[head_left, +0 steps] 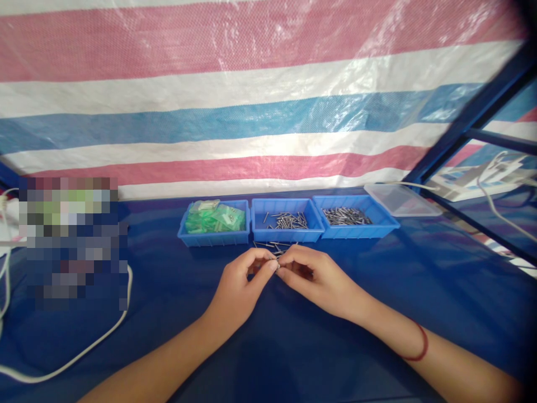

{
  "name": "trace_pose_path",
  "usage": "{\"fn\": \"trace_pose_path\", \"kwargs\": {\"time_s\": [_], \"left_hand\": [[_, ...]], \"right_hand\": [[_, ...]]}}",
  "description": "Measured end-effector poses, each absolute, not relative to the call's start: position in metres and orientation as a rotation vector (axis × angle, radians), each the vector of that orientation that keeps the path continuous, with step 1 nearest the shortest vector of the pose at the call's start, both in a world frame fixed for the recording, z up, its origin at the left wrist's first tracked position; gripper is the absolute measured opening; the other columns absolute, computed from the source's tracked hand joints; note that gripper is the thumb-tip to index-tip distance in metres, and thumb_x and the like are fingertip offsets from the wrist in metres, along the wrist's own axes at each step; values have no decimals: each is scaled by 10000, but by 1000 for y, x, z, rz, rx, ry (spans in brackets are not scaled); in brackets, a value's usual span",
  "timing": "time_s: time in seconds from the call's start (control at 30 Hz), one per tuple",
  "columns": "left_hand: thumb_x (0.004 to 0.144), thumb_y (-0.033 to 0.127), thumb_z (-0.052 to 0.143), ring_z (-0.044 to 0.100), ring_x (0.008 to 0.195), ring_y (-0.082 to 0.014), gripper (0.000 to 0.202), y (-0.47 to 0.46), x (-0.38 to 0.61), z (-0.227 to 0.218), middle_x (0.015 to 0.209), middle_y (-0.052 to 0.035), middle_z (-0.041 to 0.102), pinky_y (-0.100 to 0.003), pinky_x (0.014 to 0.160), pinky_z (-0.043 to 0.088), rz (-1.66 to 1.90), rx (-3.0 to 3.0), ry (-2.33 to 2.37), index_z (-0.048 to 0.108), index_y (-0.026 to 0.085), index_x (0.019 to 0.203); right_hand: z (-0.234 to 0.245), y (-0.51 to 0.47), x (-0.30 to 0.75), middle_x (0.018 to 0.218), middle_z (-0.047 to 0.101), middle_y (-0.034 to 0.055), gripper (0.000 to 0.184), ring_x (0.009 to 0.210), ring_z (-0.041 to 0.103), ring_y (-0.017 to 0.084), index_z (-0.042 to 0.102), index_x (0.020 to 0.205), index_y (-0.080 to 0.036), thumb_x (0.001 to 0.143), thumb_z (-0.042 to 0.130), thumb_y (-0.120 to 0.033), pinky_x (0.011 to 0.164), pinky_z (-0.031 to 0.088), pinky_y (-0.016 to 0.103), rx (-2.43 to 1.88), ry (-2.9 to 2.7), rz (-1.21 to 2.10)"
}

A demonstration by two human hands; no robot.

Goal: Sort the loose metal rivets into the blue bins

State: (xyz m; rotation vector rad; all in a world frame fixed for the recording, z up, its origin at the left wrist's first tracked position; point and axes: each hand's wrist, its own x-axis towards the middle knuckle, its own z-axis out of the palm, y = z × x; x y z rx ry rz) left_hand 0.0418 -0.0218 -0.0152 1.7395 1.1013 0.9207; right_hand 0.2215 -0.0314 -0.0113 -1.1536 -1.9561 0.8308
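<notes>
My left hand and my right hand meet fingertip to fingertip over the blue table cover, both pinched on a small thin metal pin between them. A few loose metal pins lie just beyond my fingers. Behind them stand three blue bins: the left bin holds small green packets, the middle bin a few metal pins, the right bin a fuller heap of pins. A red band circles my right wrist.
A clear plastic lid lies right of the bins. A white cable curves over the table at left beside a blurred patch. A striped tarp hangs behind. A dark blue frame bar slants at right.
</notes>
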Motion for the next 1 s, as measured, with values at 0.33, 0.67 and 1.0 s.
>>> {"fn": "trace_pose_path", "kwargs": {"time_s": [0.33,0.67,1.0], "left_hand": [[898,248,537,612,849,-156,96,-19,41,-19,919,-12,648,-246,759,465,964,1844,1087,608,203,945],[905,222,525,587,822,-152,85,-17,40,-18,918,-15,642,-248,732,442,921,1954,1138,604,196,921],[916,296,520,527,1010,-238,225,-17,37,-24,1070,-63,611,-391,889,420,658,2497,1246,598,203,1105]], "right_hand": [[-14,-30,222,709,530,-7,56,569,452,93,613,774,-177,819,585,-195,528,371,220,-1167,-1852,859],[-11,-31,224,671,518,-25,43,537,434,89,573,770,-189,805,597,-188,501,365,223,-1160,-1770,814],[10,-18,272,734,595,8,79,597,521,132,614,808,-202,830,574,-268,577,417,268,-1428,-1666,155]]}}
